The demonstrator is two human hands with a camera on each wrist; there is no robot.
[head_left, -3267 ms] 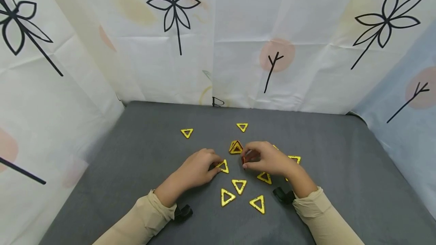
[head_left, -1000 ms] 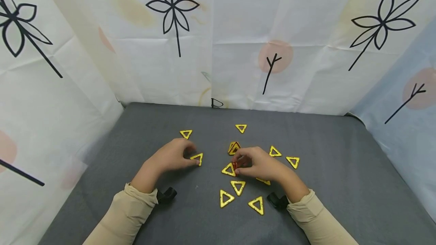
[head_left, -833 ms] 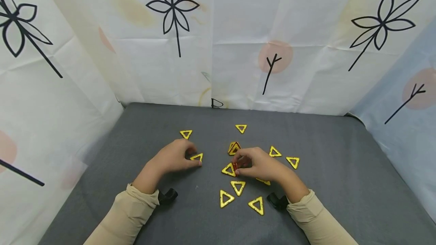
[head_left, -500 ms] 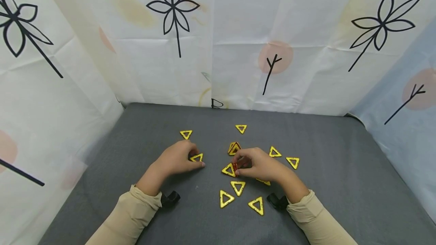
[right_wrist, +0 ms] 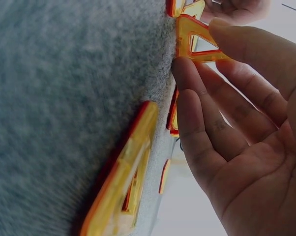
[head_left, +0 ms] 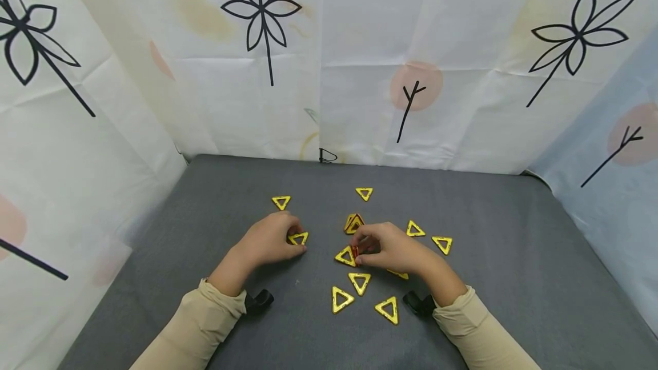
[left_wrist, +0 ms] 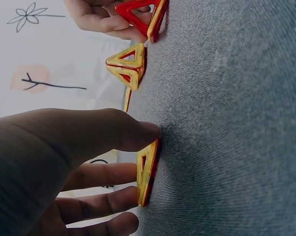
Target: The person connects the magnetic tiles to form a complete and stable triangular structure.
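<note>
In the head view my left hand (head_left: 269, 238) lies at left of centre, thumb and fingers pinching a yellow triangular magnetic tile (head_left: 298, 238) at the cloth. The left wrist view shows the thumb at one corner of this tile (left_wrist: 147, 172), fingers behind it. My right hand (head_left: 393, 247) pinches an upright triangular tile (right_wrist: 187, 42), which looks red from the head and yellow-orange at the right wrist. Its foot meets a flat yellow tile (head_left: 345, 256); whether they are joined I cannot tell. Just behind stands a small pyramid of tiles (head_left: 353, 224).
Several loose yellow tiles lie flat around: two behind (head_left: 281, 202), two to the right (head_left: 442, 244), several in front (head_left: 359, 283). One is partly covered by the right forearm. Patterned white curtains (head_left: 360, 101) border the grey cloth table (head_left: 221, 179).
My left hand has released the tile near the middle, moved left, and closed on another tile. My right hand has brought its upright tile left against the flat one and since stayed still.
</note>
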